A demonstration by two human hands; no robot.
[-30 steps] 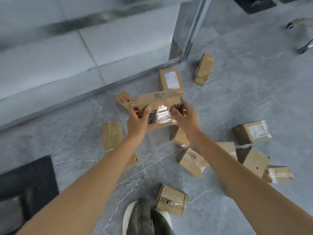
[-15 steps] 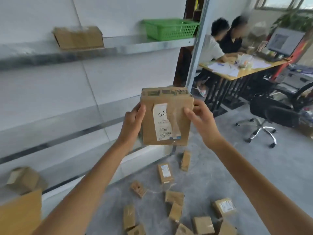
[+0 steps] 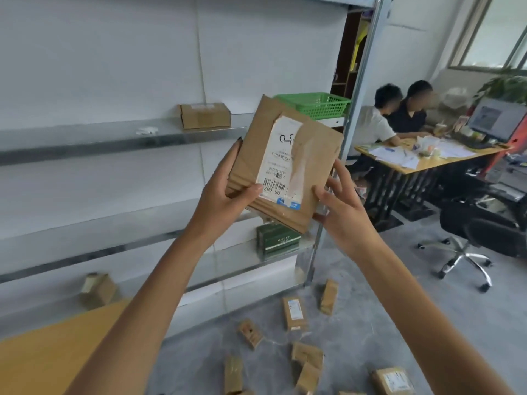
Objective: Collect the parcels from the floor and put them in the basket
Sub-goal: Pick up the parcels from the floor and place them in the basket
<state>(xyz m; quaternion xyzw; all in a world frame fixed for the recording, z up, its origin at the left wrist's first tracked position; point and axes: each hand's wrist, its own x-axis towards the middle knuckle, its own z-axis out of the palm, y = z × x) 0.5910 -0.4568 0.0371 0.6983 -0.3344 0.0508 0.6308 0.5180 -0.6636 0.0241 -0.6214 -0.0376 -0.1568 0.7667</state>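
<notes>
I hold a flat brown cardboard parcel (image 3: 288, 163) with a white shipping label up at chest height, tilted to the right. My left hand (image 3: 225, 192) grips its lower left edge, thumb on the label. My right hand (image 3: 339, 206) supports its lower right corner. A green plastic basket (image 3: 316, 104) stands on the upper metal shelf just behind the parcel's top edge. Several small brown parcels (image 3: 295, 313) lie scattered on the grey floor below my arms.
A metal shelf unit (image 3: 114, 138) fills the left, with a cardboard box (image 3: 204, 115) on the upper shelf and a green box (image 3: 278, 240) lower down. Two people (image 3: 399, 115) sit at a desk at right, beside an office chair (image 3: 479, 238). An orange board (image 3: 51, 346) is at lower left.
The parcel went from the floor up to chest height in both hands. It is now closer to the basket and tilted right, and my view has risen toward the shelves.
</notes>
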